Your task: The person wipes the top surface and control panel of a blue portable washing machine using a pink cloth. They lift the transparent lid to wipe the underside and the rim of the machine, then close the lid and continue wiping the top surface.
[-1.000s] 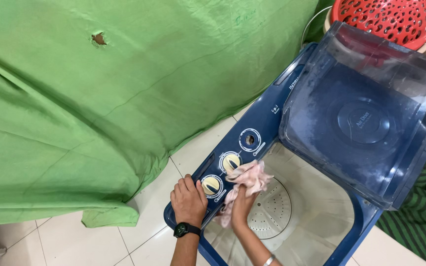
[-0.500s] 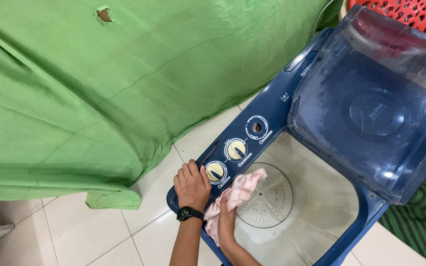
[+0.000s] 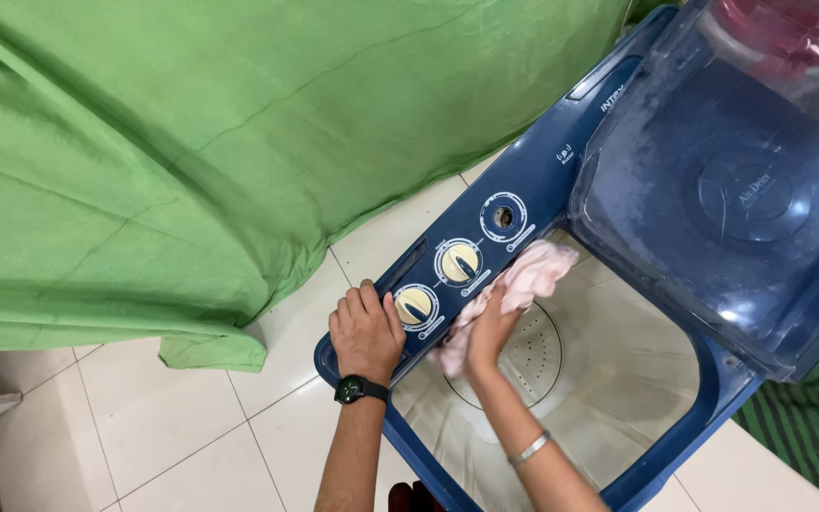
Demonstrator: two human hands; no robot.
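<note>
A blue top-loading washing machine (image 3: 533,180) stands below me with its translucent blue lid (image 3: 741,180) raised at the right. My left hand (image 3: 365,330) rests flat on the near corner of the control panel, next to a cream dial (image 3: 415,305). A black watch is on that wrist. My right hand (image 3: 491,327) grips a pale pink cloth (image 3: 535,271) and presses it against the inner edge of the panel, just below a second cream dial (image 3: 459,262). The white tub (image 3: 609,379) lies open beneath, with its round perforated plate showing.
A large green sheet (image 3: 191,142) drapes over something at the left and reaches the white tiled floor (image 3: 144,427). A knobless dial socket (image 3: 502,216) sits further along the panel. Green striped fabric (image 3: 817,417) lies at the right edge.
My right hand has slid the pink cloth along the panel's inner edge, first toward me, now back up near the second dial. My left hand stays on the corner.
</note>
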